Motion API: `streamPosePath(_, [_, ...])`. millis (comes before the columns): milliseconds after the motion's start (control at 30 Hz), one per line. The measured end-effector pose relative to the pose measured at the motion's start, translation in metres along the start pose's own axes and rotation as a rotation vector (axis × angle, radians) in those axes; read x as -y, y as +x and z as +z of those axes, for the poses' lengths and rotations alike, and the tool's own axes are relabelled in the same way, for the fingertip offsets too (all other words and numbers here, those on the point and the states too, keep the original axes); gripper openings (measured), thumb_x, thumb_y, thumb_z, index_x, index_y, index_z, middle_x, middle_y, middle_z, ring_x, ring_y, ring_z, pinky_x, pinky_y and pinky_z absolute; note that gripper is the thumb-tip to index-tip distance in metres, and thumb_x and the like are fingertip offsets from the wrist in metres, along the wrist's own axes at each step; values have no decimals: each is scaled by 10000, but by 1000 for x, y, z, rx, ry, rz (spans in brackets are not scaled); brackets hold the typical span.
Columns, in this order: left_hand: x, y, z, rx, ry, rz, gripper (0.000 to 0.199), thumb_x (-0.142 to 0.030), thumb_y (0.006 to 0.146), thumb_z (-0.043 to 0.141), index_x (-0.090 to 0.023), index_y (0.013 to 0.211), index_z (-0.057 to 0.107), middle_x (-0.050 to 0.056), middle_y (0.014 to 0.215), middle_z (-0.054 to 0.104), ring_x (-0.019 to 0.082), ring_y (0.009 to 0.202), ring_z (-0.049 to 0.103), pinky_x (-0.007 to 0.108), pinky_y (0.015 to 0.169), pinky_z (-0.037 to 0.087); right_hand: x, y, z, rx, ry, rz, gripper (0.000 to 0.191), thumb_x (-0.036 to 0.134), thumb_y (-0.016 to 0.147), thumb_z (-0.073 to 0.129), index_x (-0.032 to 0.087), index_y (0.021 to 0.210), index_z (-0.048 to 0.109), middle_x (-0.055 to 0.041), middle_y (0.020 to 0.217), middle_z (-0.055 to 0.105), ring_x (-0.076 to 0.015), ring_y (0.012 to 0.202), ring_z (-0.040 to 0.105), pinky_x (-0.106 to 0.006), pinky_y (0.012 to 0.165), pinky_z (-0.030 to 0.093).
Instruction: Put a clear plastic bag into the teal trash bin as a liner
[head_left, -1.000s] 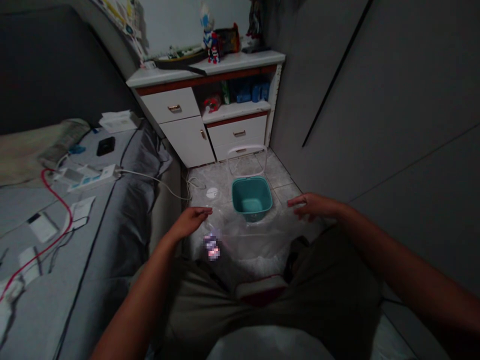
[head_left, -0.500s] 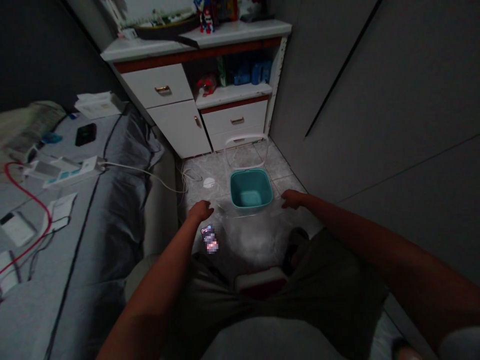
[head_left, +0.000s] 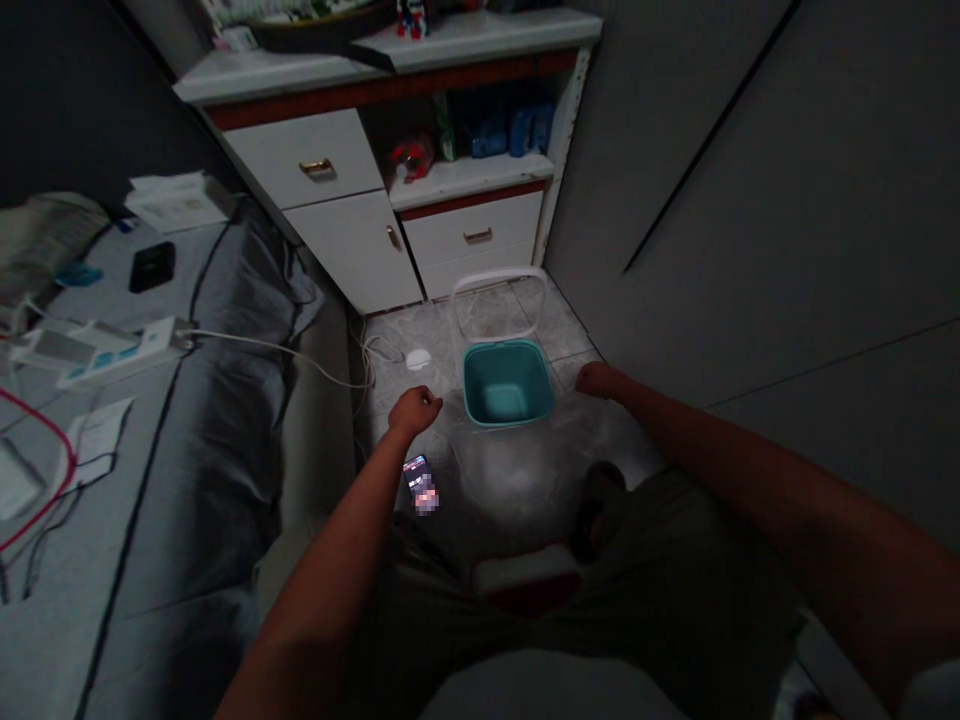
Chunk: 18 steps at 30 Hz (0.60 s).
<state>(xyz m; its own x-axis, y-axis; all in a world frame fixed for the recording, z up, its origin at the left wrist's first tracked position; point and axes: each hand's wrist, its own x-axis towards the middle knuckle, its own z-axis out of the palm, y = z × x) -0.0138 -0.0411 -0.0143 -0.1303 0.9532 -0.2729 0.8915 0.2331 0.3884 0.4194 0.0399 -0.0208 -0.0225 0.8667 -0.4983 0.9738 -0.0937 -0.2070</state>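
Note:
A teal bin [head_left: 508,385] stands open on the floor between my hands. Behind it a white ring-shaped frame [head_left: 499,338] is tilted up at its back edge. My left hand [head_left: 416,408], left of the bin, is closed in a pinch, and my right hand [head_left: 598,381] is closed on the other side. Both seem to hold a thin clear plastic sheet [head_left: 480,455], seen only as a faint sheen across the near side of the bin. Its edges are hard to make out.
A lit phone [head_left: 421,486] lies on the floor below my left hand. A white cabinet [head_left: 345,245] stands ahead, a grey wardrobe panel [head_left: 787,250] rises at right. On the bed [head_left: 217,400] are a power strip and cables. A red and white object [head_left: 529,578] sits between my feet.
My left hand has shifted slightly right and up in view; my right hand is a little farther right and higher. The plastic sheen between them looks fainter. The view has shifted a little.

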Motion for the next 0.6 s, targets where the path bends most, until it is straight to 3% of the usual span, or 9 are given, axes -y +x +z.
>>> streamPosePath(167, [-7, 3, -7, -40, -19, -6, 171, -384, 919, 658, -228, 856, 626, 74, 957, 765, 250, 927, 710, 316, 769, 469, 39, 22, -61, -266, 501, 55, 505, 223, 936, 684, 147, 1432, 625, -28, 774, 653, -142, 624, 587, -257, 610, 545])
streamPosePath(233, [-6, 3, -7, -41, -51, -4, 163, -372, 920, 658, -230, 855, 614, 70, 968, 764, 248, 939, 709, 315, 779, 466, 60, 28, -86, -290, 712, 25, 653, 170, 919, 688, 214, 1551, 529, 19, 749, 599, -115, 575, 519, -237, 560, 532])
streamPosePath(333, [-2, 4, -5, -40, -122, 4, 118, -328, 916, 660, -228, 864, 627, 67, 1023, 775, 243, 986, 714, 311, 815, 470, 84, 31, -114, -205, 881, -33, 852, 67, 868, 694, 291, 1645, 425, 28, 775, 608, -99, 540, 498, -236, 526, 534])
streamPosePath(467, [0, 3, -4, -32, -161, 0, 87, -298, 904, 672, -221, 870, 653, 74, 1030, 783, 243, 991, 721, 309, 828, 478, 95, 28, -123, -79, 937, -51, 854, 9, 865, 646, 309, 1636, 436, -16, 918, 696, -83, 513, 520, -229, 498, 529])
streamPosePath(600, [1, 3, -6, -24, -148, -6, 93, -310, 910, 662, -222, 878, 655, 72, 1021, 785, 240, 974, 722, 304, 819, 483, 87, 14, -107, -45, 987, -72, 754, 46, 877, 658, 273, 1571, 470, -61, 1058, 745, -92, 551, 592, -212, 505, 534])
